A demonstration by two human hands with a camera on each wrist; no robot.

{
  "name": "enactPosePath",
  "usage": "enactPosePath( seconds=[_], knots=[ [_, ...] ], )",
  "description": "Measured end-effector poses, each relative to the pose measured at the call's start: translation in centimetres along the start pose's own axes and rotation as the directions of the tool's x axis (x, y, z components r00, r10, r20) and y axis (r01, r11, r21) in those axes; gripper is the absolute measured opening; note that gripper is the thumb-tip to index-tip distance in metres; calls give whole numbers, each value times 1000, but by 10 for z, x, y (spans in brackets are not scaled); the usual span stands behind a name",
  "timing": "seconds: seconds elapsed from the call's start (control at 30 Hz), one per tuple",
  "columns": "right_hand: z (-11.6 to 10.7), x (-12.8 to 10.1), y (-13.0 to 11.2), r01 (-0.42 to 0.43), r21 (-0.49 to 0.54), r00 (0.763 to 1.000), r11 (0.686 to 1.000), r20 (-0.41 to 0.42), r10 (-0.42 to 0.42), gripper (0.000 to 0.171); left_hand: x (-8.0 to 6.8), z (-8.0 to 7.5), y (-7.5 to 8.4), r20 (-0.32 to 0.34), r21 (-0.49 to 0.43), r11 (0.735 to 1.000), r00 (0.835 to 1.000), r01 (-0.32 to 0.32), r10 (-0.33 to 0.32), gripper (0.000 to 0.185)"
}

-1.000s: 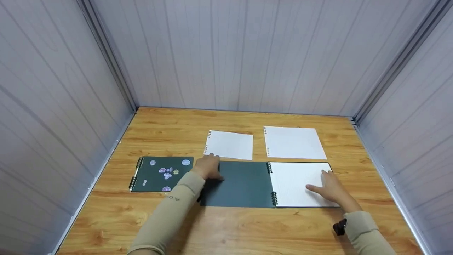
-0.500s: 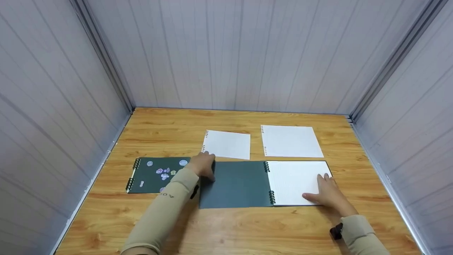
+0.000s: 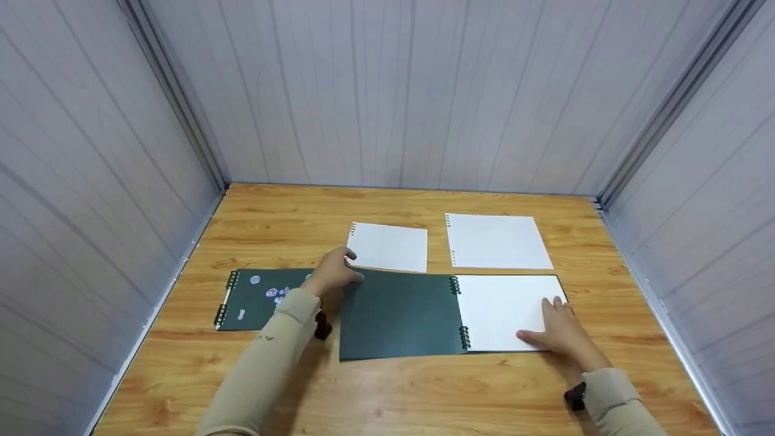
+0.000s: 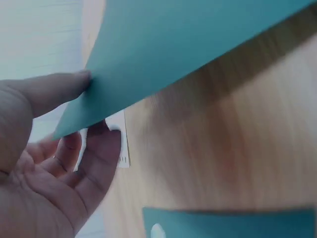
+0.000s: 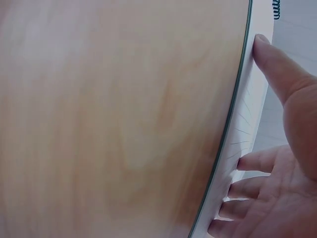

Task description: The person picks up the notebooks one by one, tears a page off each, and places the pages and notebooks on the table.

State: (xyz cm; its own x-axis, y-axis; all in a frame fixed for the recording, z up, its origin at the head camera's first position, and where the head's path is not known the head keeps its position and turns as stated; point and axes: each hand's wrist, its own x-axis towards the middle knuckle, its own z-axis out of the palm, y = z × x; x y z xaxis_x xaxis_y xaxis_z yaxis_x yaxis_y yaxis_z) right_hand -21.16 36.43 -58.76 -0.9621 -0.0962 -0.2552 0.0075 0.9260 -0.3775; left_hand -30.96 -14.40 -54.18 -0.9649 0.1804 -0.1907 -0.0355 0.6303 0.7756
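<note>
An open spiral notebook lies in the middle of the wooden table [image 3: 387, 393], its dark green cover [image 3: 399, 315] on the left and a white page [image 3: 499, 306] on the right. My left hand [image 3: 332, 274] pinches the cover's far left corner and holds it a little off the table. In the left wrist view the thumb lies on top of the cover [image 4: 188, 44] and the fingers [image 4: 106, 148] are underneath. My right hand [image 3: 560, 330] rests flat on the white page near its right edge, and its fingers [image 5: 247, 163] spread over the page [image 5: 252, 99].
A smaller dark green spiral notebook [image 3: 257, 300] with stickers lies left of my left hand. Two loose white punched sheets [image 3: 389, 246] [image 3: 496, 241] lie behind the open notebook. Grey panel walls close in the table on three sides.
My left hand has taken hold of the cover's left corner and raised it off the table, shifting slightly left. My right hand stays on the white page.
</note>
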Motion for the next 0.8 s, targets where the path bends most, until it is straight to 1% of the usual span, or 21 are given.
enactPosePath(
  seconds=[0.07, 0.13, 0.2, 0.23, 0.3, 0.33, 0.47, 0.53, 0.57, 0.63, 0.67, 0.73, 0.8],
  knots=[
    [0, 0, 0, -1, 0, 1000, 1000, 2, 1, 125, -4, -1, -2, -13, -106, 993, 999, 48, -49, 59],
    [0, 0, -2, -9, 4, 1000, 1000, 6, 9, 125, -9, -1, -3, -17, -202, 975, 995, 92, -97, 62],
    [0, 0, -3, -14, 6, 1000, 1000, 7, 14, 126, -15, 0, -3, -9, -283, 950, 990, 135, -143, 64],
    [1, 0, -3, -15, 7, 1000, 1000, 7, 15, 125, -18, 1, -3, 9, -330, 932, 988, 150, -156, 65],
    [1, 0, -5, -13, 8, 1000, 1000, 5, 13, 125, -24, 4, -5, 41, -404, 898, 985, 172, -170, 64],
    [2, 0, -5, -12, 8, 1000, 1000, 4, 12, 124, -28, 6, -5, 57, -425, 887, 984, 179, -171, 62],
    [3, -1, -6, -11, 7, 1000, 1000, -2, 11, 123, -41, 12, -8, 120, -463, 869, 984, 176, -135, 54],
    [3, -2, -6, -17, 8, 1000, 1000, 0, 17, 123, -47, 15, -10, 166, -473, 862, 980, 180, -114, 56],
    [3, -2, -6, -18, 8, 1000, 1000, 1, 18, 124, -50, 16, -11, 197, -485, 853, 975, 191, -106, 60],
    [4, -2, -5, -23, 14, 1000, 1000, 6, 23, 124, -56, 16, -12, 275, -510, 831, 958, 220, -85, 71],
    [4, -2, -5, -27, 19, 1000, 999, 10, 27, 125, -58, 16, -13, 311, -515, 825, 947, 234, -75, 78],
    [3, -2, -4, -33, 30, 999, 999, 15, 33, 126, -63, 14, -13, 366, -507, 825, 929, 250, -56, 90],
    [3, -2, -4, -39, 40, 999, 998, 19, 38, 127, -66, 12, -12, 405, -511, 826, 914, 236, -11, 98]
  ],
)
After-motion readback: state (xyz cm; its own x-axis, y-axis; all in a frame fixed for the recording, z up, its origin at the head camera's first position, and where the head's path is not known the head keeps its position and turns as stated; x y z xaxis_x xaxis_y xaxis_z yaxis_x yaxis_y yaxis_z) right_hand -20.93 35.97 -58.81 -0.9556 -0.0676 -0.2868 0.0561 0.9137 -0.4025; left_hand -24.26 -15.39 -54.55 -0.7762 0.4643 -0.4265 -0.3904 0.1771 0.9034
